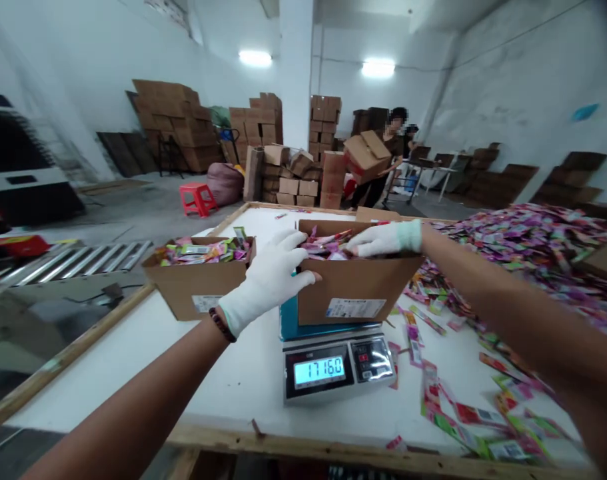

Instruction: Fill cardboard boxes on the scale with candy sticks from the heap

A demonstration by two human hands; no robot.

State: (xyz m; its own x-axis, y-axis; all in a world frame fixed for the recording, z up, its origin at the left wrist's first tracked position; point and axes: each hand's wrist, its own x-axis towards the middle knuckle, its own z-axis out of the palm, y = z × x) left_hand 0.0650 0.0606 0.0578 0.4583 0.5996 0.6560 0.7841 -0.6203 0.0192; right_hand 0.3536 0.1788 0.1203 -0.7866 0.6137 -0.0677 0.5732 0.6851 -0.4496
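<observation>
An open cardboard box (308, 290) filled with small colourful packets (328, 245) stands on a digital scale (340, 367), whose lit display reads 17160. My left hand (273, 277), in a white glove, grips the box at its left side, fingers over the top edge and thumb at the front. My right hand (380, 240), gloved too, lies over the packets at the box's right end with its fingers stretched out; the fingertips are partly hidden among them. Left of my left hand, a second cardboard box (170, 287) full of packets sits on the white table (223, 400).
A large heap of packets (523, 230) covers the table's right side, with loose ones trailing forward. At left is a roller conveyor (83, 263). Behind stand a red stool (197, 199) and stacked cartons (173, 127). A person (396, 143) carries a carton (367, 155).
</observation>
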